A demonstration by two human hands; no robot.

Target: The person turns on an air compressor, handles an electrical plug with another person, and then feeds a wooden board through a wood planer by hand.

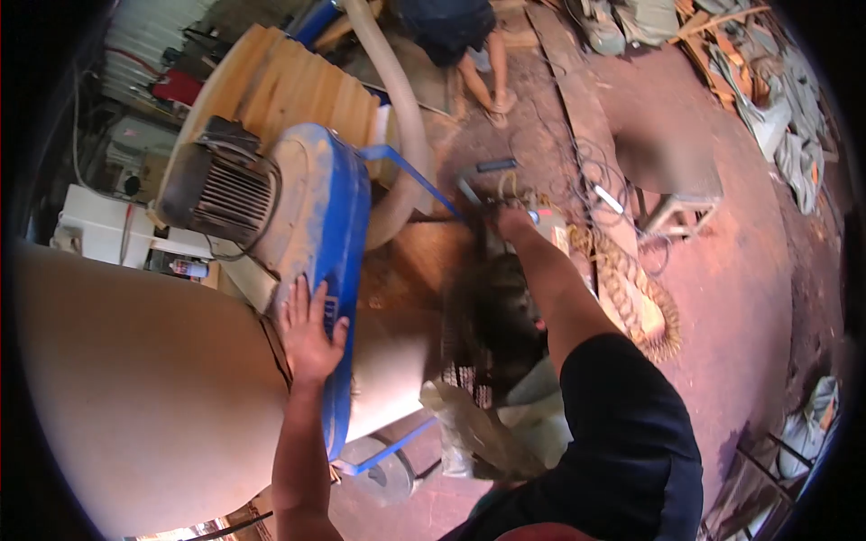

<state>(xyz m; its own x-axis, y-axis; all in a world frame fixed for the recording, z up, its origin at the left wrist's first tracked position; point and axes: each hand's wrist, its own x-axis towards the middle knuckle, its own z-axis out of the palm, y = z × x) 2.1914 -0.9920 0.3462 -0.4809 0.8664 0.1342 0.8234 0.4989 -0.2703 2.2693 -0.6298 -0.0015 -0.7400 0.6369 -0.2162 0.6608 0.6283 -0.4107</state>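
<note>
Blue metal machine housing (345, 207), dusted tan; black motor (239, 194), ridged in parallel stripes; plain cream bulging bag (153, 388); the worker's black cloth sleeve (627, 415); reddish-brown floor (735, 298) around us, mottled.

My R hand (512, 223): fingers partly hidden; can't ID what, if anything, I grip. Lettering (330, 312) by my L hand (312, 335): too small to read. Dark unit (501, 302) beside my R forearm (561, 288): blurred, type unclear. Person (446, 29): upper body cut off, top edge. Hose (394, 72): top end ditto.
</note>
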